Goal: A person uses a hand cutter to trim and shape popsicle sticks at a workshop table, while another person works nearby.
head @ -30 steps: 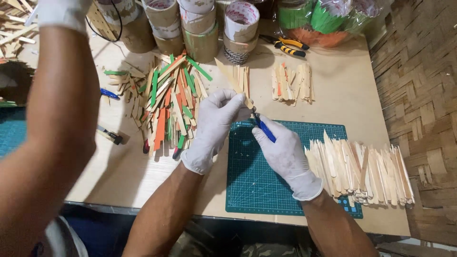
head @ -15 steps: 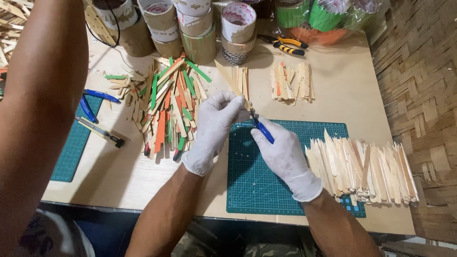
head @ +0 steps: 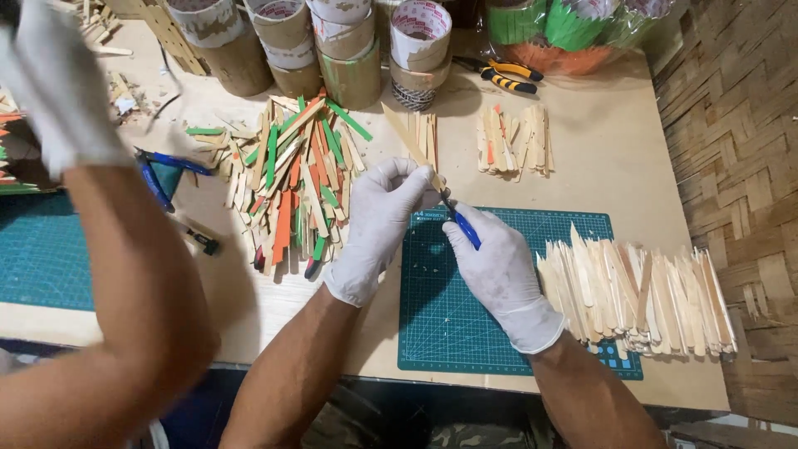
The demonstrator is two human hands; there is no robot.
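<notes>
— Holding what, exactly, over that green cutting mat (head: 499, 324)?

— The left hand (head: 378, 224), in a white glove, has its grip clamped on a plain wooden stick (head: 413, 148) that slants up and away toward the tape rolls (head: 349, 41). The right hand (head: 499, 266), also gloved, has its grip closed around a blue-handled cutter (head: 463, 228), its tip meeting the stick's lower end just above the mat's far edge.

— And around them?

— Left of the left hand lies a loose pile of coloured sticks (head: 295, 183), green, orange and bare wood, on the tabletop (head: 615, 158). Right of the right hand, a long row of cut pale sticks (head: 640, 295) overlaps the mat's right edge. 2 smaller bundles of sticks (head: 515, 141) sit farther back, near orange-handled pliers (head: 503, 76).

— Anyone else?

— Another person's gloved hand (head: 58, 91) and bare forearm fill the near left, above a 2nd green mat (head: 41, 258) and blue-handled pliers (head: 162, 170).
</notes>
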